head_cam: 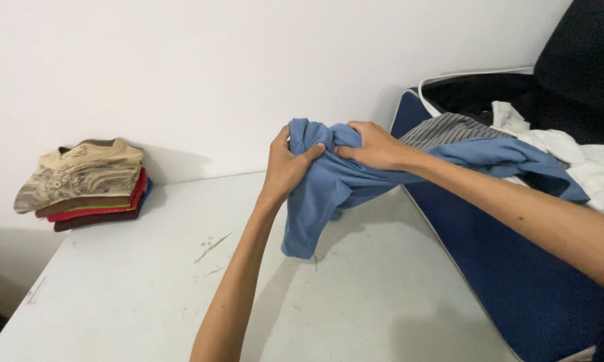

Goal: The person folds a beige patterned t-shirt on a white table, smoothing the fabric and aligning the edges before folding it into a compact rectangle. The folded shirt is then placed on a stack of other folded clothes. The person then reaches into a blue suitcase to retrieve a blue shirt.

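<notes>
A blue garment is bunched up and held in the air above the white table. My left hand grips its upper left part. My right hand grips the bunch right beside it, fingers closed over the cloth. One end of the garment hangs down toward the table; the other end trails to the right over the open blue suitcase.
A stack of folded shirts, beige on top with red and brown below, sits at the table's far left against the white wall. The suitcase holds a grey striped garment and white clothes.
</notes>
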